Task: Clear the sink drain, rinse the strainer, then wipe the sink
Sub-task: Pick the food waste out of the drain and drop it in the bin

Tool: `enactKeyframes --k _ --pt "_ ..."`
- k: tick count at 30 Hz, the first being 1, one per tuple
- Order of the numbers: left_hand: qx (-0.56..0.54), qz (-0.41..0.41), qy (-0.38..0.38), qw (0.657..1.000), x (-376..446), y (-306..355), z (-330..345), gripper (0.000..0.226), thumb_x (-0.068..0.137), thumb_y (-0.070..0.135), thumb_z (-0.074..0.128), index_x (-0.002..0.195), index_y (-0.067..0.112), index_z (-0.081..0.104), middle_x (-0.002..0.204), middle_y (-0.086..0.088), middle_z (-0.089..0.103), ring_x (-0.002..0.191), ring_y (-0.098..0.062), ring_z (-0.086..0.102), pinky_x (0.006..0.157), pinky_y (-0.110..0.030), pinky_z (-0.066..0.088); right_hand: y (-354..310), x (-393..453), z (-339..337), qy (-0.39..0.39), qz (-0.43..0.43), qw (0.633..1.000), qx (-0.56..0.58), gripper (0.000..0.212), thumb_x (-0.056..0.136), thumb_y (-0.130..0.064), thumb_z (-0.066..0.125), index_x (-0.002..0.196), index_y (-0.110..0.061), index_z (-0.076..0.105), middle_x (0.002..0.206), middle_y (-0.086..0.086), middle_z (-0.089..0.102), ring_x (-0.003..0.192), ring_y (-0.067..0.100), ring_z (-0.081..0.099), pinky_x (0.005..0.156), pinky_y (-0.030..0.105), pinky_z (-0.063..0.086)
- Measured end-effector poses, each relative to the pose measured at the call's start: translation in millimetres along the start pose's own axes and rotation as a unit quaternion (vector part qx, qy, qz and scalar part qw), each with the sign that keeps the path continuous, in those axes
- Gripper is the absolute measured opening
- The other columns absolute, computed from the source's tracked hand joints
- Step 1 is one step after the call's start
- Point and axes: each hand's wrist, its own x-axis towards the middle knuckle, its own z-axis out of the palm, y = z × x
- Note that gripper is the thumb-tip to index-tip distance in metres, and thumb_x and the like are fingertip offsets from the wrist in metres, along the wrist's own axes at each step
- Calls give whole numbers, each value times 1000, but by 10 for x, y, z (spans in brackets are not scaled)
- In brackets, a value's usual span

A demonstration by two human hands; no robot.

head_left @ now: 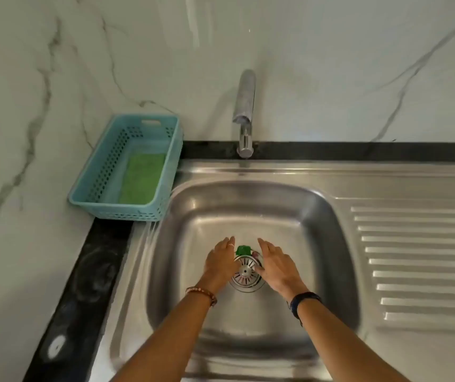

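Main risk, as I judge it: the green scrap [243, 250] and a small reddish bit [255, 254] sit on the far edge of the strainer [246, 274], right by the slots. If the strainer gets lifted tilted, or nudged by a thumb, the debris could slide off into the open drain or scatter over the sink [317, 232] floor, so more to chase. Wet steel is also slippery, and the strainer rim sits flush in the drain w/ little to hook, so a lift could slip and drop it back. The centre knob looks like the safer hold.

Strainer is seated in the drain at the middle of the basin floor, between both hands. Left hand [220, 260] lies just left of it, fingers [227, 244] straight and together, pointing to the far side, holding nothing; its thumb side overlaps the strainer's left rim, contact can't be confirmed. Right hand [274, 264] lies just right, fingers [266, 245] also extended and relaxed, holding nothing; thumb appears to touch the right rim. Green scrap sits between the two sets of fingertips, nearer the left.

Faucet [244, 111] at far side, no water visible. Green scrub pad [142, 179] lies in the blue basket [116, 213] on the counter [83, 271], far left.
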Motion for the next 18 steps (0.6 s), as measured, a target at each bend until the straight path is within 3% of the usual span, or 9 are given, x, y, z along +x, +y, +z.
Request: enactKeyframes --k 5,11,15,18 --pt "-11 -68 -43 997 231 -263 336 40 88 25 48 126 10 45 129 -13 44 121 -30 43 96 -41 40 68 193 384 -40 68 996 49 52 92 -29 53 140 -19 33 127 8 48 114 26 51 90 37 49" --pt "-125 -115 -14 985 408 -319 446 33 86 9 47 119 8 49 126 -13 48 117 -29 46 92 -36 40 -11 342 570 0 160 974 162 33 91 -17 50 124 -11 50 121 10 51 105 29 57 86 37 50" --pt "-211 -154 -19 965 446 -274 400 26 85 3 47 107 2 62 121 -18 56 109 -29 55 92 -32 45 -62 360 545 32 191 953 232 35 90 -7 49 125 -11 52 123 11 57 110 28 56 90 37 50" --pt "-273 -186 0 944 395 -215 351 23 88 8 47 104 1 61 116 -16 61 105 -27 57 79 -27 43 -74 320 453 62 181 939 284 52 86 3 53 134 -13 41 132 9 50 119 26 51 98 35 47"
